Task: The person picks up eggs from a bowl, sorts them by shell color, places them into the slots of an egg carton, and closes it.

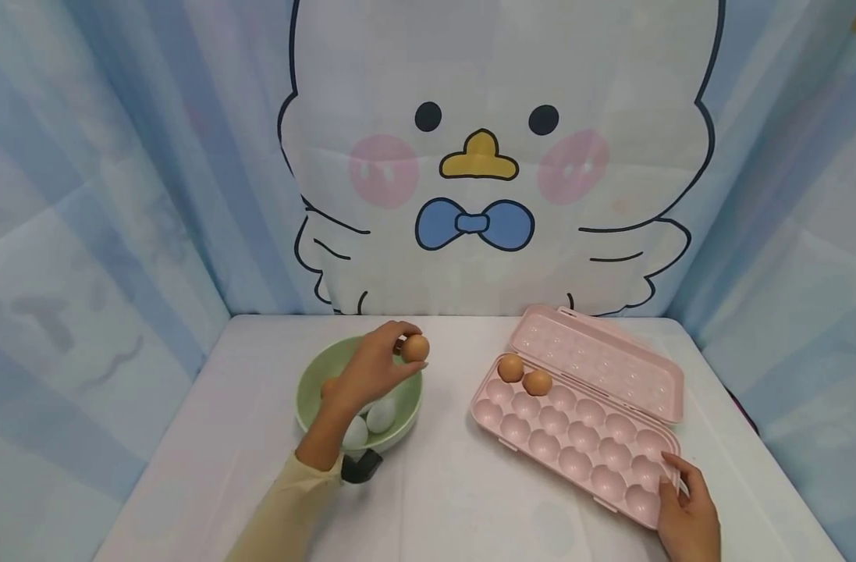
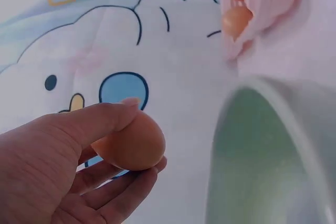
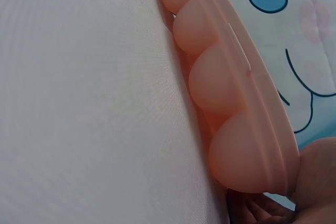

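A brown egg point(image 1: 416, 348) is pinched between the thumb and fingers of my left hand point(image 1: 374, 367), just above the right rim of a green bowl point(image 1: 308, 390). In the left wrist view the same egg point(image 2: 135, 142) shows plainly in the fingers. White eggs point(image 1: 381, 415) and part of another brown egg lie in the bowl, partly hidden by my arm. My right hand point(image 1: 690, 511) grips the near right end of a pink egg carton point(image 1: 582, 437), thumb on top, fingers at its edge. Two brown eggs point(image 1: 538, 382) sit in the carton's back row at its left end.
The carton's lid point(image 1: 596, 359) lies open behind its tray. A white-covered table point(image 1: 456, 484) carries everything, with a cartoon-printed curtain point(image 1: 498, 273) at its back edge and blue curtains on both sides. A dark wrist device point(image 1: 361, 466) sits under the left wrist.
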`<state>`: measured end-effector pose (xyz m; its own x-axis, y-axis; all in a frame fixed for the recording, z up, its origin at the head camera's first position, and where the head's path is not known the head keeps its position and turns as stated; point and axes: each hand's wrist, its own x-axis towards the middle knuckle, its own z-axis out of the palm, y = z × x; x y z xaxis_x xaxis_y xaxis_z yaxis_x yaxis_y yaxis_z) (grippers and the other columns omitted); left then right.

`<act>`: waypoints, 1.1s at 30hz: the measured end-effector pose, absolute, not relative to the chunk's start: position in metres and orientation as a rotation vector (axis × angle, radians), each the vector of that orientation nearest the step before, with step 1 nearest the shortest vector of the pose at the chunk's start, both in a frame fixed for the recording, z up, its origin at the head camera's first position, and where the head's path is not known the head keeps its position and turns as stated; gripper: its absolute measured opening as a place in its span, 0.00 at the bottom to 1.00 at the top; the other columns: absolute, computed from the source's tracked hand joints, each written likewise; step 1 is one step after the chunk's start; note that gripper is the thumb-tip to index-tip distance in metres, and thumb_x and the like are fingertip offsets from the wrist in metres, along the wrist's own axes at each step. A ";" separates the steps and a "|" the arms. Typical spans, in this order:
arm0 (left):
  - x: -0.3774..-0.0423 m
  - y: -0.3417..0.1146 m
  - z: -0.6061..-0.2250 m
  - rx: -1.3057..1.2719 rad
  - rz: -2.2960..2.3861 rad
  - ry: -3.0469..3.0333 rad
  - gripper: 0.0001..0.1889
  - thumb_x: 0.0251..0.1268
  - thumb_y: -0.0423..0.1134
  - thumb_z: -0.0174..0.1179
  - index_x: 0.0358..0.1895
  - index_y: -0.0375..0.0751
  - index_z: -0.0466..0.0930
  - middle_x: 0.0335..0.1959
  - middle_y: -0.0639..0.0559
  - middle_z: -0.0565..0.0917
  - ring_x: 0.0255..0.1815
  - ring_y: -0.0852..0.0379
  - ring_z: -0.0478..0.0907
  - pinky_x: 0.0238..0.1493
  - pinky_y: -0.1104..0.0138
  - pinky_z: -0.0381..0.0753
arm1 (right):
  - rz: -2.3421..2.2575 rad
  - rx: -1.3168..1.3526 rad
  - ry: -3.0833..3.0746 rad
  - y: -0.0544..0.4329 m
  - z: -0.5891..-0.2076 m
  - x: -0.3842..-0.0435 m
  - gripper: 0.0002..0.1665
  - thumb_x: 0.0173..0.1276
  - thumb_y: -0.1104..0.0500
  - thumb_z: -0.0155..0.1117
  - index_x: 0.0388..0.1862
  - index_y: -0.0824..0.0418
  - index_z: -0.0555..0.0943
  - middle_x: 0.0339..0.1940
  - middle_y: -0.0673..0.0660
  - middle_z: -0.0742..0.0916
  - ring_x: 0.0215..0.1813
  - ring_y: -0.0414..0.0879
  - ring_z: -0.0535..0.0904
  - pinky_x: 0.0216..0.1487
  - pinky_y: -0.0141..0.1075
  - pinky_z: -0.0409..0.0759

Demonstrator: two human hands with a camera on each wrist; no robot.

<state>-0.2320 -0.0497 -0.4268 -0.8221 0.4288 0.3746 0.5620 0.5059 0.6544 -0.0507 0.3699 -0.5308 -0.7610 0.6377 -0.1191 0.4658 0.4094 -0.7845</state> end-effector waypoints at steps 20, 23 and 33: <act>-0.237 0.026 -0.430 -1.059 -1.413 -2.584 0.24 0.60 0.33 0.76 0.59 0.36 0.81 0.54 0.48 0.85 0.50 0.54 0.82 0.52 0.69 0.82 | 1.302 -0.979 -2.434 0.367 -0.531 -0.051 0.27 0.84 0.60 0.41 0.78 0.62 0.63 0.80 0.73 0.61 0.71 0.74 0.67 0.60 0.56 0.77; -0.239 0.041 -0.433 -1.112 -1.441 -2.598 0.24 0.60 0.31 0.76 0.60 0.35 0.81 0.55 0.47 0.84 0.52 0.54 0.82 0.53 0.71 0.80 | 1.331 -0.985 -2.422 0.364 -0.530 -0.051 0.28 0.84 0.60 0.40 0.79 0.62 0.62 0.81 0.73 0.59 0.72 0.74 0.66 0.64 0.63 0.71; -0.252 0.104 -0.461 -1.340 -1.365 -2.611 0.24 0.60 0.35 0.77 0.59 0.38 0.82 0.52 0.53 0.84 0.50 0.65 0.78 0.50 0.75 0.78 | 1.327 -0.990 -2.411 0.365 -0.531 -0.051 0.27 0.84 0.60 0.40 0.79 0.61 0.62 0.81 0.72 0.60 0.72 0.74 0.66 0.64 0.63 0.71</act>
